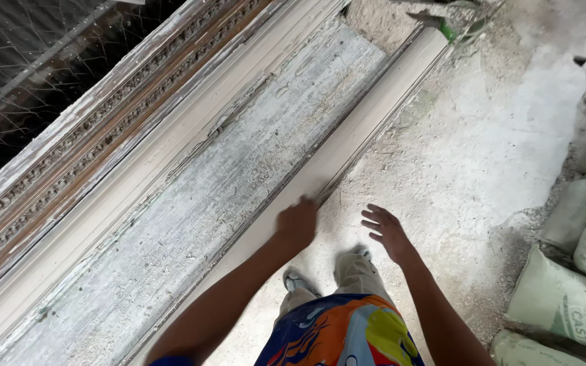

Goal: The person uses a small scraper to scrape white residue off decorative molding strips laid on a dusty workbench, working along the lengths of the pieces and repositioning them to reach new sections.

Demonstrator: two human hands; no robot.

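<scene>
While the person stands on the dusty pale concrete floor [483, 149], the left hand [297, 224] rests, blurred, on the near edge of a long cream-white plaster moulding [347, 139] that runs from near left to far right; its grip looks curled together against that edge, though the blur hides whether it clamps anything. Just right of it, the right hand [388, 232] hovers above the floor, grip spread apart and holding nothing. Left of the moulding lies a broad, weathered grey-white flat panel [239, 183], and beyond that a carved, ornamented wooden frame with flaking white paint [103, 129]. Pale green woven sacks [567, 298] are stacked at the near right.
</scene>
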